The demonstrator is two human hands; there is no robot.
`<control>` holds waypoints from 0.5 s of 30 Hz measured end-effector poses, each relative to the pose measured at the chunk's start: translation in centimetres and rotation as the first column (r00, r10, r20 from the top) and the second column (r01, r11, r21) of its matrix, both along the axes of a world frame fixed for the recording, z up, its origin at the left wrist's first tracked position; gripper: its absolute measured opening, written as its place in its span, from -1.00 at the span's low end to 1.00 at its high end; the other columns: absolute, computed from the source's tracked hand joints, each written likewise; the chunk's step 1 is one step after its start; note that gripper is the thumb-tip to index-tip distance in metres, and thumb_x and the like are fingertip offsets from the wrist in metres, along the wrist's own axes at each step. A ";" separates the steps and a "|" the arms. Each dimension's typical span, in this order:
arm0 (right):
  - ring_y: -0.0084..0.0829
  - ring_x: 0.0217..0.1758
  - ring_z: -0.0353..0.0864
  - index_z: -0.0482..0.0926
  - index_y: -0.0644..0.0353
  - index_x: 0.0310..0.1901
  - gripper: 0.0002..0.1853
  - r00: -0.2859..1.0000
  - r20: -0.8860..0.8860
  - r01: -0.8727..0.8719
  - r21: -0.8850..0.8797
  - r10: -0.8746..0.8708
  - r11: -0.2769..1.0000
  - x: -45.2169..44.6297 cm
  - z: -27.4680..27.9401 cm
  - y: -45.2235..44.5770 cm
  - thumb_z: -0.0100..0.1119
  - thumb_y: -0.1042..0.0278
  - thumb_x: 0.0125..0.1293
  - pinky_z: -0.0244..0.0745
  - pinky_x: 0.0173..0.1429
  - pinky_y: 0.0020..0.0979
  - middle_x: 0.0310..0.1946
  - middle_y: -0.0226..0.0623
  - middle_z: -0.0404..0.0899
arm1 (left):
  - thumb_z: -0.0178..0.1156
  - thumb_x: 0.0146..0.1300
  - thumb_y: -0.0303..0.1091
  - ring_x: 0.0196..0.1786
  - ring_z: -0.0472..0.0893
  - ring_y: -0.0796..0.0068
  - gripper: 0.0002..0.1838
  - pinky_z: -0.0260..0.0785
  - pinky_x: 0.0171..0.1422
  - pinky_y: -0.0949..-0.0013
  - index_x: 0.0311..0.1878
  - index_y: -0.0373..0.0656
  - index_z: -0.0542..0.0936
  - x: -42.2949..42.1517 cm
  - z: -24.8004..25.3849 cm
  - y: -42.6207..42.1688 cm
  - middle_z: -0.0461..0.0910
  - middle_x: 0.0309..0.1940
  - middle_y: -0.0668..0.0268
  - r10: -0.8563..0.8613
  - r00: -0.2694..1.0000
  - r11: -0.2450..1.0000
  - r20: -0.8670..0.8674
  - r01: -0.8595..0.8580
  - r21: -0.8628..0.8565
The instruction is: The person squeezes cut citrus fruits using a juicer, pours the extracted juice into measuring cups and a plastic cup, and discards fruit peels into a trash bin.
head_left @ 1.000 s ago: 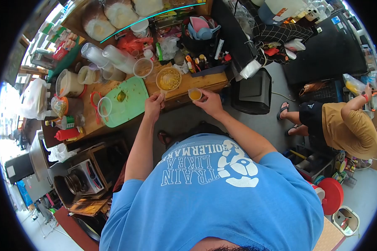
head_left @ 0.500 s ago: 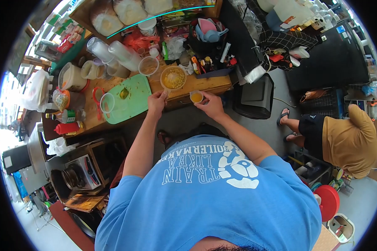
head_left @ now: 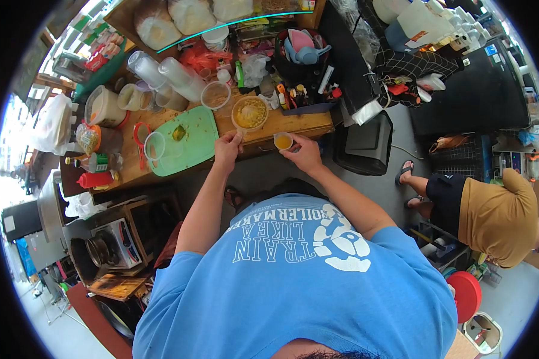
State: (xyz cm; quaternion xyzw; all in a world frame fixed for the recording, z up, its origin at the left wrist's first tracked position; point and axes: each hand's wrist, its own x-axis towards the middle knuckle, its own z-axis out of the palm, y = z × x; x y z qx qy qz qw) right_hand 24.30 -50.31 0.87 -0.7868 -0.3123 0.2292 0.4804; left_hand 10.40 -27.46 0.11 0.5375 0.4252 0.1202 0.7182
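Observation:
A round citrus juicer (head_left: 250,112), with a ribbed dome in the middle and yellow pulp and seeds around it, is at the front of the wooden counter (head_left: 293,124). My left hand (head_left: 227,151) is closed on the small handle at its near side. In my right hand (head_left: 305,154), a small clear cup (head_left: 283,141) of orange-yellow liquid is gripped by the fingers, just off the counter's front edge. Left of the juicer lies a green cutting board (head_left: 191,143) with a green peel-like piece (head_left: 178,132) on it.
A clear round container (head_left: 215,94) stands behind the board. Red scissors (head_left: 141,143) and a clear ring-shaped lid (head_left: 155,146) lie at the board's left. Stacked plastic cups (head_left: 182,78) are behind. A black bin (head_left: 365,143) stands right of the counter. Another person (head_left: 497,209) is at the right.
My hands, the juicer and the cup keep almost the same places, with the whole view shifted slightly. The other person at the right has moved a little lower in the view.

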 end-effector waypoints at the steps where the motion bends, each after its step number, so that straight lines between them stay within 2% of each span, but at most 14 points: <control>1: -0.56 -0.36 0.74 0.67 0.15 0.17 -0.41 1.000 -0.002 0.003 0.004 -0.003 1.000 -0.1 -0.2 0.0 0.56 0.28 0.04 0.56 -0.24 -0.48 -0.21 -0.28 0.74 | 0.22 0.46 -0.37 -0.57 0.43 0.61 -0.82 0.27 -0.45 0.47 -0.14 -0.33 0.66 0.0 0.1 -0.2 0.54 -0.53 0.39 -0.004 1.000 1.000 -0.010 0.004 0.011; 8: -0.56 -0.37 0.73 0.67 0.12 0.19 -0.41 1.000 0.021 -0.002 -0.019 0.002 1.000 0.1 -0.9 -0.1 0.55 0.30 0.05 0.56 -0.27 -0.49 -0.23 -0.30 0.74 | 0.25 0.44 -0.34 -0.58 0.43 0.62 -0.80 0.24 -0.46 0.48 -0.20 -0.31 0.66 -0.1 -0.1 -0.7 0.53 -0.56 0.40 0.012 1.000 1.000 0.006 -0.012 0.025; 10: -0.57 -0.38 0.73 0.67 0.12 0.19 -0.41 1.000 0.030 -0.006 -0.018 0.007 1.000 0.2 -0.7 -0.1 0.55 0.30 0.06 0.56 -0.27 -0.49 -0.24 -0.30 0.74 | 0.27 0.43 -0.32 -0.59 0.42 0.63 -0.79 0.22 -0.47 0.49 -0.24 -0.29 0.66 -0.3 0.0 -0.8 0.53 -0.57 0.41 -0.049 0.997 0.995 -0.064 0.054 0.084; 13: -0.57 -0.39 0.72 0.66 0.12 0.19 -0.41 0.999 0.036 -0.013 -0.021 0.014 1.000 0.2 -0.7 -0.3 0.55 0.30 0.05 0.56 -0.27 -0.48 -0.25 -0.30 0.73 | 0.26 0.44 -0.30 -0.58 0.43 0.63 -0.78 0.21 -0.45 0.49 -0.26 -0.28 0.65 -1.1 0.2 -0.9 0.52 -0.58 0.41 -0.021 0.999 0.997 -0.026 0.023 0.069; 15: -0.56 -0.40 0.72 0.66 0.12 0.19 -0.40 0.999 0.036 -0.016 -0.025 0.017 1.000 0.3 -0.7 -0.3 0.55 0.30 0.05 0.56 -0.27 -0.48 -0.26 -0.30 0.73 | 0.25 0.45 -0.29 -0.54 0.43 0.61 -0.77 0.21 -0.41 0.48 -0.27 -0.26 0.64 -2.7 2.1 -1.0 0.51 -0.58 0.41 -0.039 0.999 0.996 -0.034 0.042 0.083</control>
